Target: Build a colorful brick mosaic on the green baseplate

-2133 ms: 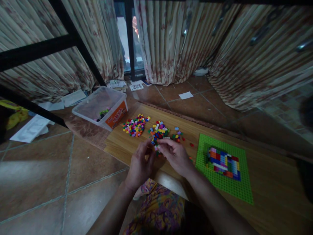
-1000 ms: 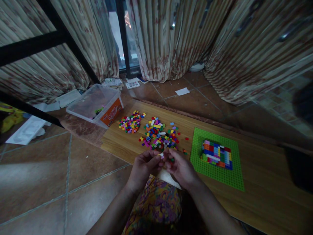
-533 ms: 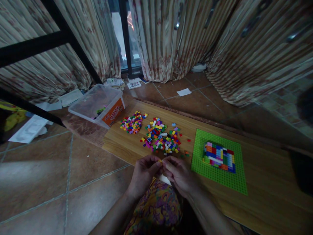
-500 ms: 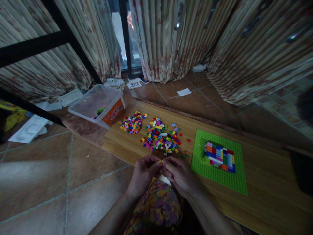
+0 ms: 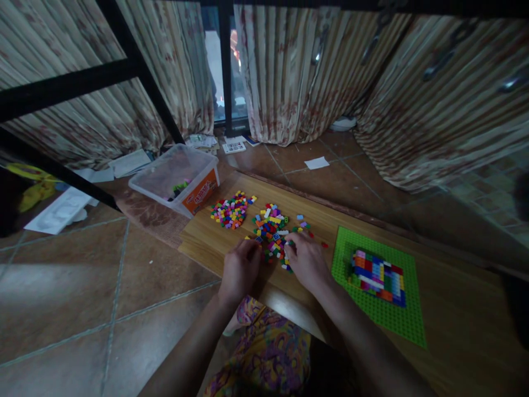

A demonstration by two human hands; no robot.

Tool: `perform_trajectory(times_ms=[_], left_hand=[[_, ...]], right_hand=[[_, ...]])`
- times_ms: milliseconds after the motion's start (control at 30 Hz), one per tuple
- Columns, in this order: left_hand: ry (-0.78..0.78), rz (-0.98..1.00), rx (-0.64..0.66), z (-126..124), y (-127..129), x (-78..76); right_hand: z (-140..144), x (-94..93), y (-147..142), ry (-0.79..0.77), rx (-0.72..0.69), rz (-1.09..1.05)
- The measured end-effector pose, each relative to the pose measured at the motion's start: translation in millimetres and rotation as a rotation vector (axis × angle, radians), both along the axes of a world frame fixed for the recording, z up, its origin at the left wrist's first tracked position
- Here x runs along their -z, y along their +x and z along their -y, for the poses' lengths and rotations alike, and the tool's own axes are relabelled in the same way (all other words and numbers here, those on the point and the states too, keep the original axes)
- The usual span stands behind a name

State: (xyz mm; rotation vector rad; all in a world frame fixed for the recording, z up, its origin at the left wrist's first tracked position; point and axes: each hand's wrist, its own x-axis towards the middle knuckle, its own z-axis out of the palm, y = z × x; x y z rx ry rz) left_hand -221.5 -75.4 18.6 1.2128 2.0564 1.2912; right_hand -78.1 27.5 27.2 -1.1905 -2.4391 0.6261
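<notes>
Loose toy building bricks [image 5: 270, 220] in many colours lie in a spread pile on the wooden table. My left hand [image 5: 241, 269] is at the pile's near left edge, its fingers closed together over the bricks; what they hold, if anything, is hidden. At the pile's right side, my right hand [image 5: 308, 260] has its fingers bent down among the bricks. Its thumb and fingertips come together, and I cannot make out what is between them. To the right, a green baseplate [image 5: 343, 264] carries a flat multicoloured brick build [image 5: 378, 275].
A second heap of small bricks [image 5: 232, 210] sits farther left. Beyond it stands a clear plastic tub [image 5: 144, 184] with an orange label and a few pieces inside. Papers [image 5: 316, 162] lie on the tiled floor, before striped curtains [image 5: 285, 77]. Black metal bars [image 5: 152, 99] cross the left side.
My hands were together near the table's front edge, pinching a small yellow piece. They have parted and moved forward to the brick pile. The yellow piece is no longer visible in them.
</notes>
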Motion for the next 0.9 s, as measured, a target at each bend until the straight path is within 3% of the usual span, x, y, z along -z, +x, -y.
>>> perform_trajectory(times_ms=[200, 400, 567, 733, 800, 900], left_hand=[[0.008, -0.198, 0.075, -12.8, -0.5, 11.6], [0.02, -0.161, 0.117, -12.7, 1.9, 15.7], [0.088, -0.1, 0.116, -9.1, 0.7, 11.2], [0.133, -0.136, -0.089, -0.8, -9.4, 10.5], [0.078, -0.188, -0.177, -0.2, -12.9, 12.6], [-0.055, -0.276, -0.194, -3.4, -14.8, 17.2]], right_hand=[[-5.6, 0.4, -2.8, 0.006, -0.049, 0.019], [-20.1, -6.7, -13.7, 0.017, -0.049, -0.011], [-40.1, 0.5, -40.2, 0.122, -0.039, 0.13], [-49.1, 11.7, -51.2, 0.135, -0.029, 0.172], [-47.6, 10.5, -49.7, 0.14, -0.023, 0.173], [-41.9, 4.0, -44.6, 0.15, -0.016, 0.165]])
